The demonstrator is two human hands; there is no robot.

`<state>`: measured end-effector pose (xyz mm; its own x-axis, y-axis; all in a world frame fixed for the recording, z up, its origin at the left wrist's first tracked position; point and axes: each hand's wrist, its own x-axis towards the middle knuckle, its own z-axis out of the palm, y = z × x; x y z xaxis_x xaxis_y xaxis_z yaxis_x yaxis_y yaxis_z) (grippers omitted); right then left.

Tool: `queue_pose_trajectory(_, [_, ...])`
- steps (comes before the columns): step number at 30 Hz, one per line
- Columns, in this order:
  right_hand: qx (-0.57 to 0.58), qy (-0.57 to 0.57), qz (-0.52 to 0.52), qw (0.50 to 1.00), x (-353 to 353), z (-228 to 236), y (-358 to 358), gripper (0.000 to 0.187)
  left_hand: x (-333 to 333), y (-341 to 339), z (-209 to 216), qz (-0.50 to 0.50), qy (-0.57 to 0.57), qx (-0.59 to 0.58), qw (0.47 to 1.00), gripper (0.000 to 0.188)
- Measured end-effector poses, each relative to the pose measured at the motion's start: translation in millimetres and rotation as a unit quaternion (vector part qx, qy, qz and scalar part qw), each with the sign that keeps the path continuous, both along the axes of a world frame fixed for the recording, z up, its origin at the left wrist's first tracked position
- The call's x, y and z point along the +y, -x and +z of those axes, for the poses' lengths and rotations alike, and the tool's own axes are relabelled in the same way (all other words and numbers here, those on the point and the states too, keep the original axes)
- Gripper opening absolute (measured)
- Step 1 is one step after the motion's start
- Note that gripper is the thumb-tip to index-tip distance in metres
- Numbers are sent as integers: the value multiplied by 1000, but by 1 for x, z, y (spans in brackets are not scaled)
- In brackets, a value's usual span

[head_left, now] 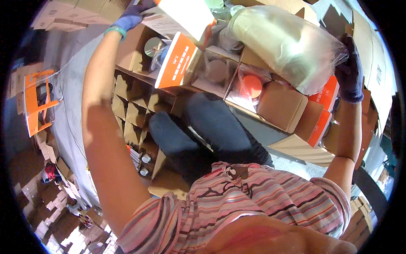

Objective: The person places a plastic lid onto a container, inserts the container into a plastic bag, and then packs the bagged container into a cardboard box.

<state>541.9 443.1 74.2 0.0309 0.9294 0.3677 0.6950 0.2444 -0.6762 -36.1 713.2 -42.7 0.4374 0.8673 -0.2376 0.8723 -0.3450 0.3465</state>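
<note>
Seen from above, a seated person in dark trousers [215, 122] works among open cartons, arms spread wide. The landmark is a red disc [251, 86], wrapped in clear film inside an open box. A large clear bag [275, 40], puffed around something pale green, lies above the disc and stretches to its right. The gloved right hand [350, 70], above and well to the right of the disc, has its fingers closed on the bag's gathered end. The gloved left hand [130, 19], far to the disc's upper left, is at the corner of a white box [186, 21]; how its fingers are set, I cannot tell. An orange panel [179, 63] stands left of the disc, and a brown flap [281, 103] lies open just right of it. A divided carton [131, 108] sits to its lower left.

For good handling, the right hand would probably do best to keep a firm bunch of film, since a thin pinch could slip or tear. Lifting the bag clear of the flap would likely avoid snagging, and the left hand could steady the white box.
</note>
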Motion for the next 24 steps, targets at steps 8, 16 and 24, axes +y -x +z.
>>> queue_pose_trajectory(8, [454,115,65,881,11,-4,16,43,-71,11,-26,-50,20,-80,995,38])
queue_pose_trajectory(16, [311,93,20,946,10,-2,34,49,-96,-57,-49,-184,118,282,934,36])
queue_pose_trajectory(24, [56,70,47,995,-5,12,43,52,-161,-59,-68,-60,-115,65,989,47])
